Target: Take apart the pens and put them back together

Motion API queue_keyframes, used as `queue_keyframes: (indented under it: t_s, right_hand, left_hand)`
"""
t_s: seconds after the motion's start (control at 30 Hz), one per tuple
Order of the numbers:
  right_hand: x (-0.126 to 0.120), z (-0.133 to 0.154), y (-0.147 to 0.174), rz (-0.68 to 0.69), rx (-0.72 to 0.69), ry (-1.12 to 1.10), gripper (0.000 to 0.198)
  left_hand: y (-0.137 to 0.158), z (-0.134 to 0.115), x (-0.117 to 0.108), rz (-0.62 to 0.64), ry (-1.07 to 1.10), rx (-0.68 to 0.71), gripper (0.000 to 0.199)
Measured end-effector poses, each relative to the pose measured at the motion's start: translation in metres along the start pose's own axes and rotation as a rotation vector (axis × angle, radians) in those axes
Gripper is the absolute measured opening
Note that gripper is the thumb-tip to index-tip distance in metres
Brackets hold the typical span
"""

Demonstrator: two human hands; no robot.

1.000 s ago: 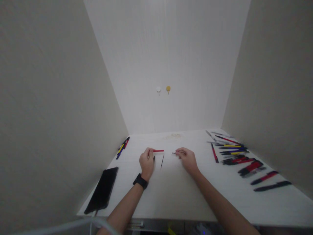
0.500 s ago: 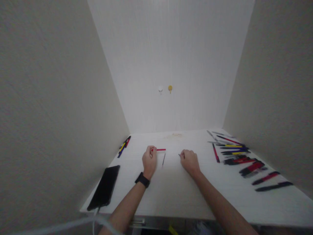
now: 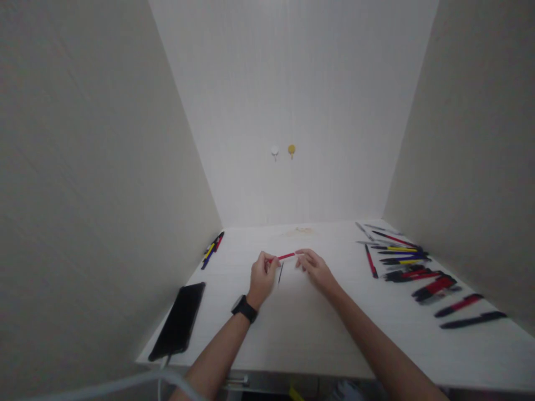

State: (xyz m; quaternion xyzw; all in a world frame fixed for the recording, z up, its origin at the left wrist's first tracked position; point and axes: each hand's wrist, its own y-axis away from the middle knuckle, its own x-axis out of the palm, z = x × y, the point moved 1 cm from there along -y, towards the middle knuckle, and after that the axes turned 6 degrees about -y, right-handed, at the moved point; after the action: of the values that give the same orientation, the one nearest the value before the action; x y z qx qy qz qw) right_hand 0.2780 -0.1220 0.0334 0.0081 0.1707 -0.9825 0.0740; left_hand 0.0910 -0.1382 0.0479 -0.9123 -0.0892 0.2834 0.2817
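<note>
My left hand point(image 3: 263, 277), with a dark watch on its wrist, pinches a red pen barrel point(image 3: 286, 257) that points to the right. At the barrel's right end, the fingertips of my right hand point(image 3: 314, 268) are closed on a small pale piece in line with it. Whether that piece sits inside the barrel or only touches it, I cannot tell. A thin dark pen refill point(image 3: 281, 273) lies on the white table just below the barrel, between both hands.
Several pens and pen parts point(image 3: 418, 273) lie along the right wall. A small bunch of pens point(image 3: 213, 250) rests by the left wall. Nearer on the left is a black phone point(image 3: 179, 320) with a white cable point(image 3: 125, 383). Two small hooks point(image 3: 291, 150) hang on the back wall.
My right hand has moved left and up to the end of the red barrel, its fingers less curled. My left hand has shifted slightly right with the barrel, which now tilts up rightward.
</note>
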Motion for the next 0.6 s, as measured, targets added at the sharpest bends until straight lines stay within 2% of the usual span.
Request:
queue_keyframes:
  t_s: [0.07, 0.13, 0.3, 0.43, 0.6]
  right_hand:
    - [0.003, 0.002, 0.002, 0.095, 0.048, -0.14, 0.041]
    - [0.005, 0.004, 0.003, 0.116, 0.071, -0.205, 0.036]
    - [0.002, 0.006, 0.002, 0.018, 0.076, -0.246, 0.03]
    - [0.0, 0.008, 0.001, -0.059, 0.074, -0.217, 0.034]
    - [0.001, 0.012, 0.002, -0.091, 0.089, -0.24, 0.033]
  left_hand:
    - [0.002, -0.002, 0.002, 0.06, 0.0, 0.051, 0.021]
    - [0.004, -0.002, 0.005, 0.119, -0.026, 0.091, 0.02]
    - [0.003, -0.001, 0.008, 0.191, -0.185, 0.093, 0.018]
    - [0.002, -0.002, 0.007, 0.244, -0.153, 0.099, 0.011]
    - [0.001, -0.003, 0.006, 0.275, -0.178, 0.081, 0.016]
